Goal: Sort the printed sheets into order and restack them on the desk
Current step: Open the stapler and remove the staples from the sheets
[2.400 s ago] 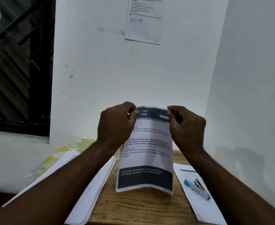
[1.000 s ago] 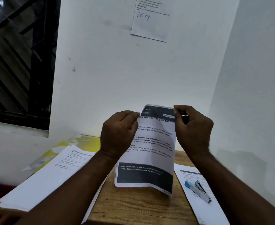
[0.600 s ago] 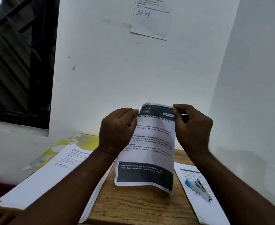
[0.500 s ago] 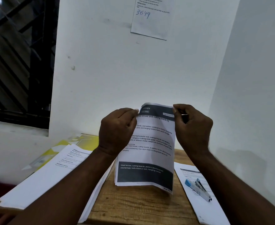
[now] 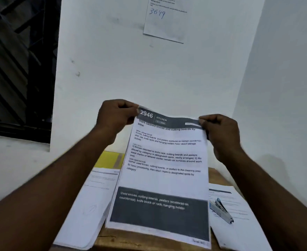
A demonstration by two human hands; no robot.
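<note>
Below left hand (image 5: 115,116) and right hand's (image 5: 219,132) grip hang the printed sheets (image 5: 164,178).

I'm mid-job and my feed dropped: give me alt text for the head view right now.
The left hand and right hand pinch the top corners of a white printed page headed 2946 KITCHEN, held upright over a wooden desk. A white paper stack lies at left; a blue-and-silver stapler rests on another printed sheet at right.

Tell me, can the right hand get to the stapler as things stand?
Probably yes, once it lets go: the right hand pinches the held sheet at a top corner. The stapler lies uncovered below that arm.
</note>
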